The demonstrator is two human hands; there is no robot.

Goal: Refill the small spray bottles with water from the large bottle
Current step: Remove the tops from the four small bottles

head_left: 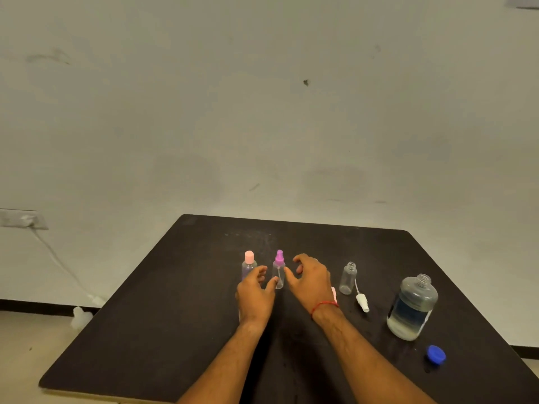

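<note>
evidently both hands frame the purple bottle (279, 271), which stands upright on the desk (175, 330), long axis vertical, nozzle up. the left hand (256, 293) and right hand (311, 282) flank it with fingers spread and loosely curled, holding nothing; whether a fingertip touches it i cannot tell. likely they mean to steady it and twist off its top. the big bottle (412, 307) stands uncapped at right, mouth up, ready to pour, its blue cap (436, 354) just beside it.

A dark table (175, 330) stands before a scuffed pale wall (262, 97), a wall socket (23, 218) and white cable (58, 263) at left.
</note>
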